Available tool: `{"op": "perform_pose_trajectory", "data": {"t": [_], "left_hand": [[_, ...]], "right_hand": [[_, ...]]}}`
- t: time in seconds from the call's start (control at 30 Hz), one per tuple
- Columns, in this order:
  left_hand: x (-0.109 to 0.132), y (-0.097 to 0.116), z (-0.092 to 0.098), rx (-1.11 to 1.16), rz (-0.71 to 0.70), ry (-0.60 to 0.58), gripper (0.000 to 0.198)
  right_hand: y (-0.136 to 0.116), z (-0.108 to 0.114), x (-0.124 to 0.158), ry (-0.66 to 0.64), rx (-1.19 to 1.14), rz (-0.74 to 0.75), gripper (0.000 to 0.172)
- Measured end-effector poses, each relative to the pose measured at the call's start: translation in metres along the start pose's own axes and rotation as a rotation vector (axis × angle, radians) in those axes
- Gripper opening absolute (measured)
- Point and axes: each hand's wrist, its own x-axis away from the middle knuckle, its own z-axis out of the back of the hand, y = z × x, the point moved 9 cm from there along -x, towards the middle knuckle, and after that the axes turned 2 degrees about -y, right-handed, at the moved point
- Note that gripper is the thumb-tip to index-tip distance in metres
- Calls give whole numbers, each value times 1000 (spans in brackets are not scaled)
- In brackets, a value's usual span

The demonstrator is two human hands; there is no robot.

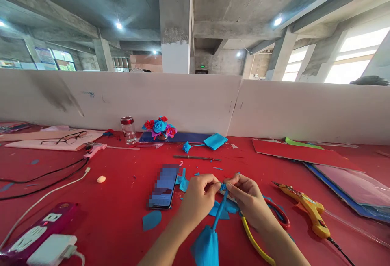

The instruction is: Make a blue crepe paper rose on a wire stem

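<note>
Between the fingertips of both hands is the small head of a blue paper flower. My left hand pinches it from the left, and my right hand pinches it from the right. A blue wrapped stem runs down from it towards me to a wide blue paper piece. Blue paper scraps lie under the hands. Partly hidden by my right hand and forearm are red-handled scissors and a tool with a yellow handle.
A phone lies left of my hands. To the right are a yellow glue gun and stacked sheets. Behind stand a jar and a paper flower bouquet. A power strip with cables sits front left.
</note>
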Motion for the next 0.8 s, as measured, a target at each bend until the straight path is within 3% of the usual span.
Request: {"op": "perform_pose_trajectory", "data": {"t": [0.27, 0.57, 0.7, 0.8], "left_hand": [[7, 25, 4, -160, -181, 13, 20], [4, 11, 8, -24, -59, 8, 24], [1, 3, 18, -57, -43, 47, 26], [-2, -6, 17, -194, 7, 49, 33]], "right_hand": [[-5, 3, 0, 16, -3, -17, 22], [-8, 10, -1, 54, -62, -14, 21], [-16, 30, -1, 149, -79, 52, 19], [-16, 29, -2, 143, -47, 34, 21]]}}
